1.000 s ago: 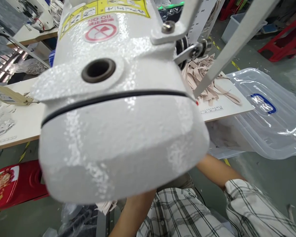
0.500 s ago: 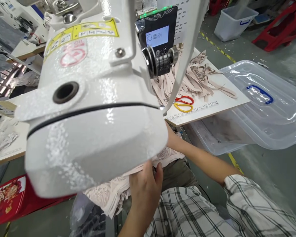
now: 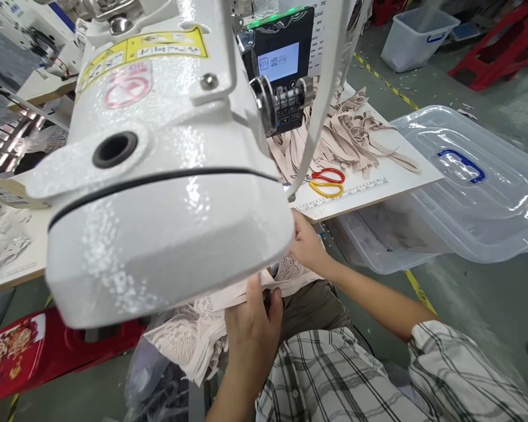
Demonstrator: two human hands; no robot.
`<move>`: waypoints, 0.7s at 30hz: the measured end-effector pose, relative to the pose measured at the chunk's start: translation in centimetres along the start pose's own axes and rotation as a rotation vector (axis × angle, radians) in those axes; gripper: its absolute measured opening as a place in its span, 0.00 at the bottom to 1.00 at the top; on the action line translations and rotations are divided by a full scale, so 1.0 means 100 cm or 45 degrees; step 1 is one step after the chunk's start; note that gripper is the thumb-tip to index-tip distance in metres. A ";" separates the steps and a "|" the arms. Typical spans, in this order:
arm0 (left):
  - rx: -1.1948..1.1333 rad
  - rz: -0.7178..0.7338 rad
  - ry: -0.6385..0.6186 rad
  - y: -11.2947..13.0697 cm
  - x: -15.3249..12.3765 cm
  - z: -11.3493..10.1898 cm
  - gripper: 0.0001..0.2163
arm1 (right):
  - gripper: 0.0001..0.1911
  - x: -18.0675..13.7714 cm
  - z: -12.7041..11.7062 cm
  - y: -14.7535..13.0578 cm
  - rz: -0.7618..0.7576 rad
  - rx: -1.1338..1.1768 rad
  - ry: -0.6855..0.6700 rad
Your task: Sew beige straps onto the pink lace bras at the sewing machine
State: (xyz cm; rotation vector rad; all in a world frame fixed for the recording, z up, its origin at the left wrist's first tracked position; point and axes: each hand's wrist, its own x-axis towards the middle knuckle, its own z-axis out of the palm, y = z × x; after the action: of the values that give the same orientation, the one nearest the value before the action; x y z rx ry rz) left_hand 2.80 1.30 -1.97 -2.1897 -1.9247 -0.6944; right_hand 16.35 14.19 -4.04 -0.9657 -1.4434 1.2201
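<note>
In front of me is a white sewing machine (image 3: 171,234), its head covering the needle area. Pale pink lace fabric (image 3: 180,340) with plain band edges hangs below it and lies across my lap. My left hand (image 3: 253,328) grips the band of this fabric, index finger on top and thumb apart on the near side. Farther right, under the machine's edge, my right hand (image 3: 307,243) has its fingers curled in at the fabric's other end. Its fingertips are partly hidden by the machine.
Red-and-yellow-handled scissors (image 3: 328,183) and many beige strips (image 3: 347,135) lie on the white tabletop (image 3: 361,196). A control panel (image 3: 279,64) stands behind the machine. On the right is a clear plastic bin lid (image 3: 506,176); a red stool (image 3: 57,346) is at lower left.
My right hand has come further out from behind the machine, so more of it shows. More of the fabric band shows by my left hand. The view has shifted slightly.
</note>
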 end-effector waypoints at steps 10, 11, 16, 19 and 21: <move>0.053 -0.084 0.153 0.015 -0.012 0.007 0.38 | 0.18 -0.039 -0.007 -0.003 0.202 0.109 -0.157; 0.045 -0.074 0.126 0.021 -0.018 0.010 0.38 | 0.19 -0.046 -0.009 -0.007 0.183 0.065 -0.195; -0.165 0.063 0.025 0.051 -0.054 0.016 0.38 | 0.16 -0.080 -0.018 -0.028 0.261 -0.019 -0.331; -0.574 0.072 -0.218 0.045 -0.060 -0.002 0.34 | 0.21 -0.090 -0.026 -0.036 0.419 0.223 -0.284; -0.775 0.023 -0.328 0.032 -0.054 -0.022 0.25 | 0.25 -0.091 -0.031 -0.040 0.548 0.348 -0.344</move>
State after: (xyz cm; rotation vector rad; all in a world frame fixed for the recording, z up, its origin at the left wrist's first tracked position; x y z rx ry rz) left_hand 4.99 -4.97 -1.74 -2.7593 -1.9961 -1.1737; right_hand 21.37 5.33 -1.74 -0.9760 -1.2584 1.8717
